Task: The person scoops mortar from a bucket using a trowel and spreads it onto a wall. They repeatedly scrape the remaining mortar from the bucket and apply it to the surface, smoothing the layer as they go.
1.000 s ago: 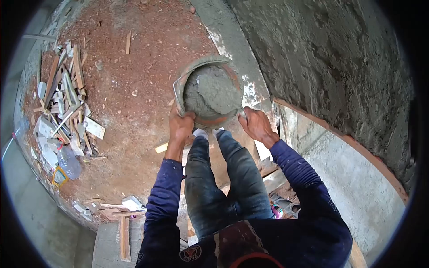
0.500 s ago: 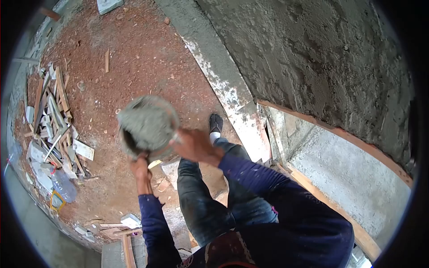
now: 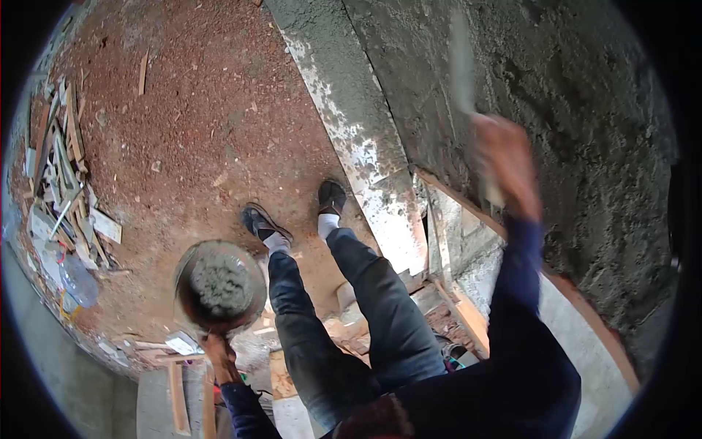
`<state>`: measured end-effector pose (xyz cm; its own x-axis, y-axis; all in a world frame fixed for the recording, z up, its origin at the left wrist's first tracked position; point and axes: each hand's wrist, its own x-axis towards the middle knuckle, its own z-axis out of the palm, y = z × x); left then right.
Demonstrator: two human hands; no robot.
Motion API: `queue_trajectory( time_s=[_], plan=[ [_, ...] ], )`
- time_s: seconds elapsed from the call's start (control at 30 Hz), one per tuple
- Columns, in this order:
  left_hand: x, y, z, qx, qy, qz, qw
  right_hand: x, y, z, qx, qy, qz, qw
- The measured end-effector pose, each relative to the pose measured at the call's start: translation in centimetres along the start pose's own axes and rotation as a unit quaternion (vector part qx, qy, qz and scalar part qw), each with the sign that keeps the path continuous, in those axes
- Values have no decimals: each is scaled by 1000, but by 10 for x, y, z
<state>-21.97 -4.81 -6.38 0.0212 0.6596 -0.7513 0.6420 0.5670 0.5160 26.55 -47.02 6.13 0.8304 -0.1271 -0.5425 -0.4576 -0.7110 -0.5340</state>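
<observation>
Mostly blurred, right hand [image 3: 506,157] grips a tool [image 3: 461,69]; left hand [image 3: 218,353] holds pan [image 3: 184,296].

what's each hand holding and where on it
Left hand grips the mortar pan by its near rim; right hand holds a blurred long tool by its lower end.

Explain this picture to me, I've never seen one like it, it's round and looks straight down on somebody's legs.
This comes from a camera worn on a person's head, looking down through a very wide lens, so the picture is round and bent. You see their own legs and shoes standing on red dirt ground. The left hand holds a round pan of wet grey mortar by its rim. The right hand, raised and blurred, grips a long flat tool, too smeared to name, by the rough plastered wall. A pile of scrap wood lies far left.
</observation>
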Motion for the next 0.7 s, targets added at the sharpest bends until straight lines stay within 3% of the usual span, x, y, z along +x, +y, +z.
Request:
queue_trajectory(
  time_s=[0.03, 0.07, 0.1, 0.13, 0.17, 0.2, 0.23, 0.27, 0.33, 0.37, 0.4, 0.43, 0.47, 0.53, 0.63, 0.7],
  plan=[
    [5, -27, -19, -36, -14, -3, 999, -48, -38, -27, 89, 32, 40, 995],
    [-7, -5, 1, 133, -19, -69, 989, -80, -54, -44, 35, 43, -40, 998],
    [-32, 4, 39, 20, -56, 24, 998, -105, -65, -59, 19, 14, -48, 999],
    [-27, -10, 45, 7, -41, -11, 999, -115, -70, -63, 20, 15, -55, 998],
    [-45, -2, 73, -52, -71, 36, 995, -124, -70, -63, -73, -31, -114, 990],
    [-33, -17, 75, 17, -75, -10, 997, -133, -68, -60, -166, -75, -172, 968],
    [-5, -51, 70, 130, -200, 83, 968, -139, -67, -51, -236, -116, -182, 948],
    [-74, 24, 117, -8, -169, 51, 984, -144, -63, -38, -305, -154, -186, 921],
    [-101, 52, 144, 74, -231, 194, 950, -155, -38, -5, -443, -83, -332, 829],
    [-99, 50, 155, 128, -239, 270, 924, -157, -32, 9, -503, -106, -320, 796],
    [-110, 60, 168, 99, -265, 276, 918, -156, -27, 25, -560, -127, -306, 759],
    [-112, 63, 176, 160, -246, 393, 871, -151, -12, 45, -553, -127, -317, 760],
    [-120, 73, 182, 161, -250, 398, 868, -149, 2, 67, -546, -129, -327, 761],
    [-141, 99, 185, 154, -293, 423, 844, -160, 2, 106, -495, -223, -243, 804],
    [-148, 127, 171, 129, -348, 443, 816, -205, 10, 135, -299, -148, -194, 923],
    [-153, 149, 157, 129, -361, 418, 823, -238, 13, 132, -264, -130, -189, 937]
  ],
)
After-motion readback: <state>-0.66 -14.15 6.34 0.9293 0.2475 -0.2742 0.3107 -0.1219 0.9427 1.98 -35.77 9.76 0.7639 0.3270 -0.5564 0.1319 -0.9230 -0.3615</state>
